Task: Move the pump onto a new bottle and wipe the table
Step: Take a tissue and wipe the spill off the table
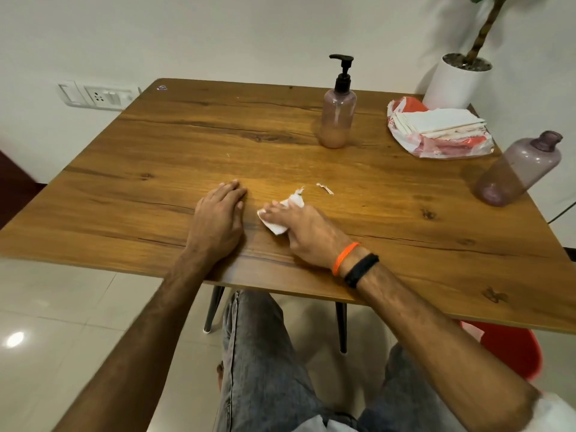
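While your right hand (pixel 307 227) presses a crumpled white tissue (pixel 282 215) flat against the table (pixel 156 145), fingers spread over it rather than pinched, keep the pressure even: the tissue is soft, thin and tears easily. Your left hand (pixel 219 213) lies open and empty just beside it. A torn scrap (pixel 324 188), apparently paper, lies nearby. The pump (pixel 342 70) sits on the partly filled bottle (pixel 338 120); the empty bottle (pixel 519 169) stands capless near the right edge.
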`<control>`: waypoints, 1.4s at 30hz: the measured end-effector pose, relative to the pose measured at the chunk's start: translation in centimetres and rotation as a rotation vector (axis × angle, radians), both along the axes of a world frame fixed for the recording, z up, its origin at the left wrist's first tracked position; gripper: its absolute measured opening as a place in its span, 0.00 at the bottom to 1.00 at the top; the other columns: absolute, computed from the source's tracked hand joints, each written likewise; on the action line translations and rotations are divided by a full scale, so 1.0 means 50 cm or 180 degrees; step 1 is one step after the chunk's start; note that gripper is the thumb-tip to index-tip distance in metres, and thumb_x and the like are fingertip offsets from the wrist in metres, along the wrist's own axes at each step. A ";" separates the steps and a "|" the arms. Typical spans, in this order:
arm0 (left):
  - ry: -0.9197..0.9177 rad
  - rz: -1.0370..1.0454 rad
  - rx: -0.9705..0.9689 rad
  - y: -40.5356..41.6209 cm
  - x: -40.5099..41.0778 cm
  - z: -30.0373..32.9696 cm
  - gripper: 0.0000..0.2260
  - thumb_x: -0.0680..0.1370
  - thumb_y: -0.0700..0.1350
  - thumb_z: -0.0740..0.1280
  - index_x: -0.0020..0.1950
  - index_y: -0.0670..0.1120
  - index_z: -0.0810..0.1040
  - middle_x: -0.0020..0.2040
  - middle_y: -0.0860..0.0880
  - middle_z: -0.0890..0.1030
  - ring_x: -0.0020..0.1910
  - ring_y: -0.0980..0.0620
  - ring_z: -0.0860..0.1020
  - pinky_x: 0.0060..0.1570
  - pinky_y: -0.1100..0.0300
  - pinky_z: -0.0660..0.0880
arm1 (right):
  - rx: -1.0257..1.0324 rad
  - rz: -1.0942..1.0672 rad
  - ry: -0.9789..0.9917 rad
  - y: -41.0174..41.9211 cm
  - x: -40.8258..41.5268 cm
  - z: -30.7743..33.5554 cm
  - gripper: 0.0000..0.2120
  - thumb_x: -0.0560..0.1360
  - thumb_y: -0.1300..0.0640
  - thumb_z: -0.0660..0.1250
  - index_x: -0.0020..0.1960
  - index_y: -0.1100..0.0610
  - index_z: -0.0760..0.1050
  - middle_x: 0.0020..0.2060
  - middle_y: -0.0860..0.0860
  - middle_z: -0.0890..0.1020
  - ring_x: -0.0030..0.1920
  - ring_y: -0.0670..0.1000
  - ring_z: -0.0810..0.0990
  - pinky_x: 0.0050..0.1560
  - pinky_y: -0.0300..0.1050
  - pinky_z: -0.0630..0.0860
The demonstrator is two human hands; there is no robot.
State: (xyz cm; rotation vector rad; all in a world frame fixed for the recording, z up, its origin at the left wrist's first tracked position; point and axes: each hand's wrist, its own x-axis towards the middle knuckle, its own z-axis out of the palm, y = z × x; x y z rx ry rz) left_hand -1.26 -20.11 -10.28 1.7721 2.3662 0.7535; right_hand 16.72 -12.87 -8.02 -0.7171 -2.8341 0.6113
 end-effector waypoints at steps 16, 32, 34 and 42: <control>0.0030 -0.0249 0.0048 -0.018 -0.027 -0.005 0.17 0.81 0.42 0.58 0.70 0.43 0.72 0.73 0.45 0.70 0.74 0.45 0.65 0.73 0.47 0.61 | -0.0160 0.0148 0.0183 -0.016 -0.013 0.001 0.27 0.75 0.71 0.56 0.69 0.52 0.72 0.69 0.51 0.73 0.71 0.48 0.68 0.73 0.44 0.63; 0.0062 -0.0176 0.0038 -0.017 -0.026 -0.008 0.18 0.81 0.43 0.58 0.71 0.45 0.72 0.74 0.47 0.69 0.74 0.47 0.65 0.74 0.47 0.60 | -0.0504 -0.0130 0.1123 0.027 0.093 0.054 0.26 0.72 0.72 0.57 0.61 0.51 0.79 0.59 0.49 0.82 0.60 0.46 0.79 0.61 0.48 0.76; 0.0066 -0.0179 0.0034 -0.017 -0.025 -0.007 0.18 0.81 0.43 0.58 0.71 0.45 0.72 0.74 0.47 0.70 0.74 0.47 0.65 0.73 0.47 0.60 | -0.0240 -0.0045 0.0908 0.004 0.044 0.046 0.27 0.72 0.73 0.56 0.63 0.52 0.78 0.61 0.50 0.81 0.63 0.47 0.77 0.65 0.48 0.73; 0.0051 -0.0169 0.0075 -0.017 -0.024 -0.010 0.17 0.81 0.42 0.59 0.70 0.44 0.73 0.73 0.46 0.71 0.74 0.46 0.66 0.73 0.47 0.61 | -0.0289 0.0877 0.0247 -0.040 0.038 0.000 0.25 0.74 0.73 0.58 0.67 0.56 0.75 0.67 0.52 0.75 0.70 0.48 0.71 0.74 0.48 0.62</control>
